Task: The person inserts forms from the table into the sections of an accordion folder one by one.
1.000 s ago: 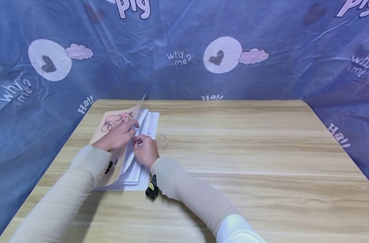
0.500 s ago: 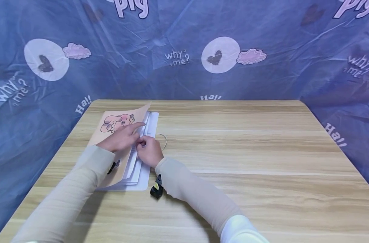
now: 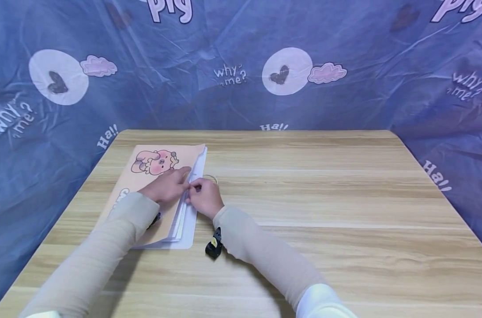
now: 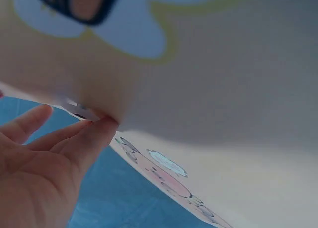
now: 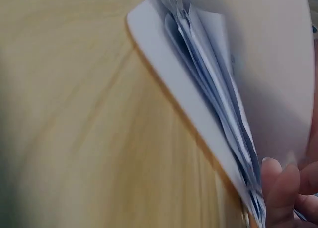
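A peach file folder with a pink cartoon animal on its cover lies at the left of the table in the head view. White papers show between its cover and white back. My left hand rests on the cover near its right edge; in the left wrist view its fingers are fairly straight and touch the cover's edge. My right hand pinches the folder's edge beside the left fingertips. The right wrist view shows papers fanned slightly between cover and back, with fingertips at the edge.
A thin pale cord loop sticks out past the folder's right edge. Under it is a wooden table. A blue printed cloth hangs behind and along the sides. A small black device sits at the right wrist.
The folder's cover has come down over the papers, from raised to nearly flat. Both hands have moved to the right with its edge.
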`<control>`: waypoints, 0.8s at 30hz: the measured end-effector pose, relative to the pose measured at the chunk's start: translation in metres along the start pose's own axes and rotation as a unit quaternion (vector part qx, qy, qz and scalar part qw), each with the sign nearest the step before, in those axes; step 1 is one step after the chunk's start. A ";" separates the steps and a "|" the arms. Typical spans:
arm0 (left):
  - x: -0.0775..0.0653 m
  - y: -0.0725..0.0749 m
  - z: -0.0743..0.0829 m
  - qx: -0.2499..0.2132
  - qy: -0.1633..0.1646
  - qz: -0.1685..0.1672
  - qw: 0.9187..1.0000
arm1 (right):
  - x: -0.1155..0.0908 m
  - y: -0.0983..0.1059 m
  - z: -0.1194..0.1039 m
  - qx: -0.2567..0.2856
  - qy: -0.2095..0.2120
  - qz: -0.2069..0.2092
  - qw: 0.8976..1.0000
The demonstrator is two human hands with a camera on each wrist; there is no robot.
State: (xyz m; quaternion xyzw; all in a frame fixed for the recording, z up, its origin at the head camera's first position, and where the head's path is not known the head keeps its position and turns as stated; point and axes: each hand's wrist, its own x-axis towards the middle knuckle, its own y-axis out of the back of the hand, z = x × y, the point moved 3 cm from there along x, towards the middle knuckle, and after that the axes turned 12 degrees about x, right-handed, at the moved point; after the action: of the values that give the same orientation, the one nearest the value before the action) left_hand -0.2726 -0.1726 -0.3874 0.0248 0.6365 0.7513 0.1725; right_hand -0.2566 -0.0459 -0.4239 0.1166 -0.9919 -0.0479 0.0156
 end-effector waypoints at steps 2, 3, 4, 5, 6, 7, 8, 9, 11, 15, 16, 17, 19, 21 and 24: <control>0.001 -0.003 0.002 0.008 0.004 -0.007 1.000 | -0.001 0.005 0.000 0.005 -0.003 0.005 1.000; 0.001 -0.005 0.003 0.013 0.006 -0.008 1.000 | -0.001 0.008 0.000 0.008 -0.005 0.007 1.000; 0.001 -0.006 0.004 0.017 0.008 -0.008 1.000 | -0.001 0.011 0.000 0.011 -0.005 0.008 1.000; 0.001 -0.008 0.005 0.021 0.007 -0.005 1.000 | -0.001 0.014 0.000 0.016 -0.006 0.007 1.000; 0.001 -0.009 0.005 0.028 0.005 -0.002 1.000 | -0.001 0.016 -0.001 0.017 -0.007 0.006 1.000; 0.001 -0.010 0.006 0.034 0.004 0.001 0.999 | -0.001 0.019 -0.001 0.019 -0.008 0.005 1.000; 0.002 -0.011 0.007 0.039 0.002 0.005 0.999 | -0.001 0.022 -0.001 0.019 -0.007 0.006 1.000; 0.002 -0.012 0.008 0.047 -0.001 0.009 0.999 | -0.001 0.025 -0.002 0.018 -0.006 0.007 1.000; 0.002 -0.013 0.009 0.059 -0.005 0.016 0.998 | -0.002 0.030 -0.003 0.015 -0.004 0.011 1.000; 0.001 -0.014 0.011 0.077 0.000 0.018 0.997 | -0.002 0.041 -0.003 0.012 -0.001 0.020 1.000; 0.000 -0.014 0.012 0.081 0.003 0.017 0.997 | -0.002 0.043 -0.003 0.012 -0.001 0.021 1.000; 0.000 -0.014 0.012 0.084 0.004 0.016 0.996 | -0.003 0.045 -0.003 0.011 0.000 0.023 1.000; 0.000 -0.015 0.013 0.094 0.002 0.016 0.995 | -0.003 0.050 -0.003 0.009 0.000 0.028 1.000; 0.000 -0.015 0.014 0.099 0.000 0.016 0.995 | -0.003 0.053 -0.002 0.011 -0.001 0.031 0.999; 0.001 -0.016 0.017 0.105 -0.006 0.017 0.994 | -0.003 0.060 -0.001 0.007 0.005 0.032 0.999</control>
State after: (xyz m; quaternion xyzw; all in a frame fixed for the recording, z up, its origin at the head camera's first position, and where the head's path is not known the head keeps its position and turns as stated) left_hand -0.2660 -0.1541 -0.4001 0.0578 0.7105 0.6828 0.1603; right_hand -0.2672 0.0125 -0.4171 0.0850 -0.9954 -0.0393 0.0217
